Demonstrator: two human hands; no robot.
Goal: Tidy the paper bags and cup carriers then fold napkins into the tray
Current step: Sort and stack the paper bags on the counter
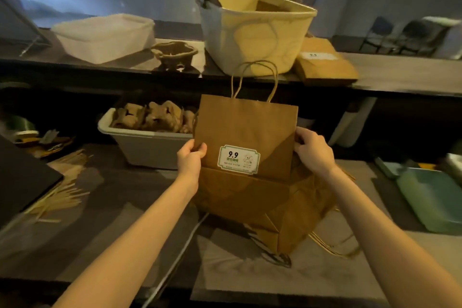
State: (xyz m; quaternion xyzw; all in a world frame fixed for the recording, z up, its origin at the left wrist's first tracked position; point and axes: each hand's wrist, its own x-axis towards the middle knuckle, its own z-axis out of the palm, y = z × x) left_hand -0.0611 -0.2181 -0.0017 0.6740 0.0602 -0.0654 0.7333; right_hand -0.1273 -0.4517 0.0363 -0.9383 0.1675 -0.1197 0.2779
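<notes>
Flat brown paper bag [246,130] upright, labelled, above crumpled bags [280,210].

Single view only, head-worn, wide-angle. Looking forward and down from the wearer's eye level, both forearms reaching in from the bottom edge toward the left hand [191,157] and right hand [313,150] near centre. Sitting close over the counter [250,272], the paper bag [246,130] filling mid-frame at arm's length. Facing a raised shelf [400,75] across the upper third, wall behind. Edges bowing with lens distortion. No second view sharing the scene.
</notes>
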